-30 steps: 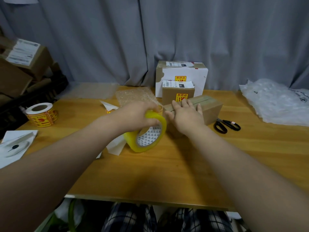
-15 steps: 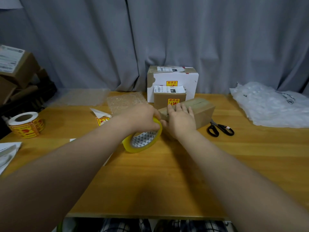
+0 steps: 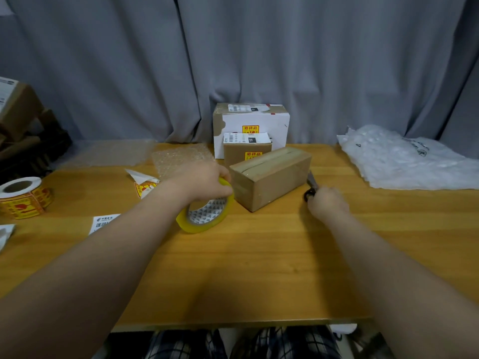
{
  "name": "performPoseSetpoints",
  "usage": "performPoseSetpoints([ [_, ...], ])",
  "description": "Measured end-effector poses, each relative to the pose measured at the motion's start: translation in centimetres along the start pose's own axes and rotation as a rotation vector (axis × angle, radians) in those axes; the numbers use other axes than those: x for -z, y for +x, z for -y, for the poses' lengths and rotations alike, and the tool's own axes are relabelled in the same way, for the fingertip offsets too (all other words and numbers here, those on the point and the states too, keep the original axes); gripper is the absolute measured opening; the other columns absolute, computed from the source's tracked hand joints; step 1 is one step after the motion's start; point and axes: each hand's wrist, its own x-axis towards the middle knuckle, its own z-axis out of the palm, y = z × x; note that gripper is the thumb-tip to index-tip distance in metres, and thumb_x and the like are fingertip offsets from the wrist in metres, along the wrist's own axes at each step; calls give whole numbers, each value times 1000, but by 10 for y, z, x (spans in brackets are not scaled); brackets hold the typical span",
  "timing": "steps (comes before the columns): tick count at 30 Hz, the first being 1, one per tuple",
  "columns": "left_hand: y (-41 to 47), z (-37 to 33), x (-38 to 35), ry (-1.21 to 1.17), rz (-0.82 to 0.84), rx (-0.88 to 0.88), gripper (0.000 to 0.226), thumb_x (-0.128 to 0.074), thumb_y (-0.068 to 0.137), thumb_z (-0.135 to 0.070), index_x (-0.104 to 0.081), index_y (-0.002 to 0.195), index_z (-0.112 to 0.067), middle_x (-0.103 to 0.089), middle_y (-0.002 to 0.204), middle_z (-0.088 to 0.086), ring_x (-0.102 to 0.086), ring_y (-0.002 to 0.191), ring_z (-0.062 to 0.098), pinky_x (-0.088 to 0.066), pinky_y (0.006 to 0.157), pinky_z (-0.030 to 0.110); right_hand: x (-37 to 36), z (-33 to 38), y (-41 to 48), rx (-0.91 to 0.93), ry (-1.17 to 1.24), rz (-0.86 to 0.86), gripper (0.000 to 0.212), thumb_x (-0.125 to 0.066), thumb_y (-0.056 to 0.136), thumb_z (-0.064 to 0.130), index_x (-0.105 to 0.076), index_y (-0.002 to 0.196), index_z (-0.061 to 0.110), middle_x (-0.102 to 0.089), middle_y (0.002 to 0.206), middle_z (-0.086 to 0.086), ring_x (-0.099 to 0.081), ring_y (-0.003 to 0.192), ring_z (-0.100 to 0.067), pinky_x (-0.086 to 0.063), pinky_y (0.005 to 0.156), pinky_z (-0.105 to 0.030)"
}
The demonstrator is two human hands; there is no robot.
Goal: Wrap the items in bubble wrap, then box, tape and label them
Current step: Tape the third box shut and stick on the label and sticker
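A long brown cardboard box [image 3: 272,177] lies mid-table with clear tape along its top seam. My left hand [image 3: 202,181] grips a yellow roll of packing tape [image 3: 207,215] that stands tilted against the box's near left end. My right hand [image 3: 326,204] is just right of the box, its fingers curled round the black handles of the scissors [image 3: 312,186], whose blades point away. The handles are mostly hidden by the hand.
Two labelled boxes [image 3: 251,125] stand behind the long box. Bubble wrap sheets [image 3: 178,156] lie at the back left, a white bubble bag [image 3: 404,159] at the right. A roll of yellow stickers [image 3: 23,198], a shipping label [image 3: 103,222] and sticker backing [image 3: 145,185] lie left.
My right hand left the top of the long box and moved right onto the scissors. My left hand keeps hold of the tape roll at the box's end.
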Motion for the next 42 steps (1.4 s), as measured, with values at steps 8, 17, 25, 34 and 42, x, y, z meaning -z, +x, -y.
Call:
performPoseSetpoints([
  [8,-7,-1,3,-38,-26,26,32,-57,85,-38,-62,114,-28,-52,83,-8,-47,78,13,-34,55,26,21,-10,2,-134,205,215,65,-64,84,33,-34,136,8,-52,117,-17,-51,88,-29,-43,67,-32],
  [17,-12,0,2,-36,-45,41,34,-57,86,-41,-59,118,-30,-54,97,-3,-47,82,13,-35,56,25,47,10,-67,118,1117,72,48,-59,89,6,-48,135,12,-56,112,-8,-55,99,-23,-47,75,-26],
  [25,-14,13,2,-60,-43,-4,36,-57,87,-41,-59,121,-31,-59,111,-2,-46,87,12,-34,62,25,51,111,-56,567,181,-238,33,-57,92,32,-45,118,17,-65,107,-7,-59,101,-31,-35,83,-35],
  [34,-11,21,4,-138,-20,-69,34,-58,88,-39,-63,120,-30,-63,121,-3,-55,110,16,-45,88,27,13,127,-38,528,-23,-145,44,-59,88,35,-36,123,22,-58,119,-3,-41,118,-28,-30,86,-42],
  [42,-6,20,9,54,132,-68,36,-53,88,-44,-61,121,-31,-50,83,-7,-47,84,13,-38,68,25,14,117,-26,507,137,-142,44,-60,88,39,-38,123,24,-58,113,2,-40,120,-27,-31,85,-41],
])
